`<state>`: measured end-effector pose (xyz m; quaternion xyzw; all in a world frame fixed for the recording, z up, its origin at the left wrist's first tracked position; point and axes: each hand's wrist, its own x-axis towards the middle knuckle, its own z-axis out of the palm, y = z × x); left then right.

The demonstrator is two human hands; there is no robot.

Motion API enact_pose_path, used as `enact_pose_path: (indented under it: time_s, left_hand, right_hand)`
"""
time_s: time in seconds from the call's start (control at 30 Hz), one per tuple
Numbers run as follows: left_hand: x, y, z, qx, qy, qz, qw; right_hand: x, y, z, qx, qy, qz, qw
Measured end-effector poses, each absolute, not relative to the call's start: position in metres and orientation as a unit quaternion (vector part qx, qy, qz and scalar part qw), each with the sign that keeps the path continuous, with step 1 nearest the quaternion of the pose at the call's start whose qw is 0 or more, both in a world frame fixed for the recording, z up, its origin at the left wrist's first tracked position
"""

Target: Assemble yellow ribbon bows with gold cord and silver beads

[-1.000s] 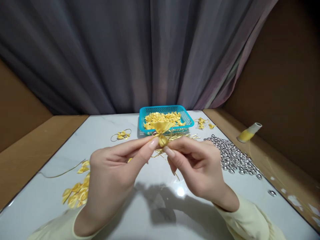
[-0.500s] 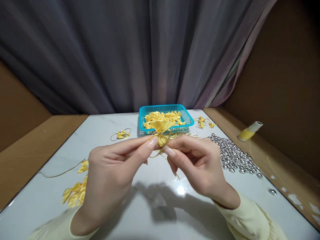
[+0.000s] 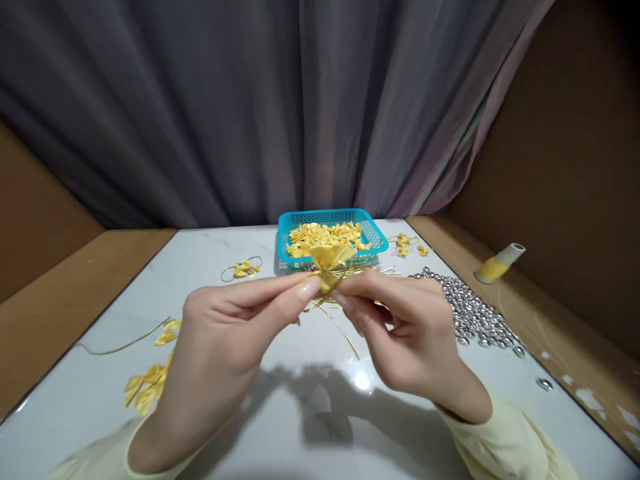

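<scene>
A yellow ribbon bow [image 3: 330, 257] with gold cord [image 3: 345, 333] around it is held up over the middle of the table. My left hand [image 3: 245, 333] pinches the bow's left side between thumb and forefinger. A small shiny bead shows at the bow's left edge, just above those fingertips. On the other side, my right hand [image 3: 405, 327] is closed in a pinch at the bow's lower right, where the gold cord runs; its fingertips partly hide what they grip. A loose cord end hangs down below the bow between both hands.
Behind the hands stands a blue basket [image 3: 373, 233] of yellow bows. Silver rings [image 3: 475, 310] lie heaped at right, near a yellow-and-white spool [image 3: 500, 262]. Yellow bows [image 3: 150, 383] lie at left; finished-looking corded bows [image 3: 246, 268] sit farther back. Gold cords [image 3: 370, 270] lie before the basket.
The bow has shifted slightly right and tilted. My right hand has moved a little right, its thumb drawing in against the cord; my left thumb has slid slightly right.
</scene>
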<state>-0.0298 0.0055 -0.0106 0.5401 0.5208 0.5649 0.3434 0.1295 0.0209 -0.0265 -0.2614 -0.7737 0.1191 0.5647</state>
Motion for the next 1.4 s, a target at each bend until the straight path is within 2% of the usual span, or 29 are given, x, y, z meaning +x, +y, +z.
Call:
enact_pose_path:
  time_s: [0.4,0.57,1.17,1.3,1.4]
  left_hand:
    - [-0.033,0.005,-0.014,0.54,0.498,0.576,0.358]
    - [-0.04,0.006,-0.015,0.57,0.505,0.533,0.369]
    - [-0.04,0.008,-0.005,0.559,0.478,0.455,0.502]
    - [-0.042,0.009,-0.009,0.565,0.482,0.461,0.485]
    - [-0.038,0.007,-0.012,0.556,0.496,0.515,0.424]
  right_hand:
    - [0.131,0.025,-0.022,-0.253,-0.774,0.131,0.566]
    - [0.132,0.023,-0.022,-0.253,-0.776,0.128,0.564]
    - [0.135,0.015,-0.013,-0.269,-0.771,0.161,0.554]
    - [0.134,0.014,-0.013,-0.275,-0.772,0.17,0.547]
    - [0.133,0.014,-0.013,-0.274,-0.769,0.18,0.548]
